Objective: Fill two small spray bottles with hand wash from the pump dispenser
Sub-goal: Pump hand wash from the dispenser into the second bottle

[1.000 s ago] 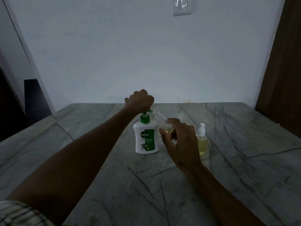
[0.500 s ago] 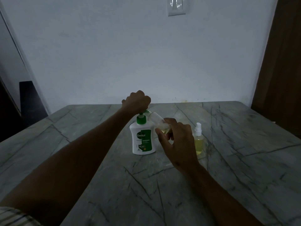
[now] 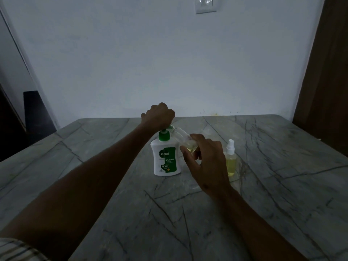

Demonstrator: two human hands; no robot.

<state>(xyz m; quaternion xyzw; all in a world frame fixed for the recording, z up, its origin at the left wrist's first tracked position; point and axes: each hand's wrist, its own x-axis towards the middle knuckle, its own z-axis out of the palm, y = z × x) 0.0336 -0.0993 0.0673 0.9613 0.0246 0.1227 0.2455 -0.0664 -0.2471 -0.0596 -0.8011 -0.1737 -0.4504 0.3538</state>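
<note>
1. A dim room in a home, to judge by its plain fittings; a grey veined stone surface point(image 3: 263, 185) stands against a bare pale painted wall point(image 3: 150, 63).
2. A white wall switch plate point(image 3: 205, 5) sits high on that wall; a dark wooden door or panel point(image 3: 327, 81) stands at the right edge.
3. A household Dettol hand-wash pump dispenser point(image 3: 165, 159) stands on the surface; a dark chair back point(image 3: 36, 112) shows at the left.

It's dim here; my arms point(image 3: 90, 178) read nearly black. The wall point(image 3: 150, 63) beyond my fingers is palest. Wide-angle bending curves the edges.
</note>
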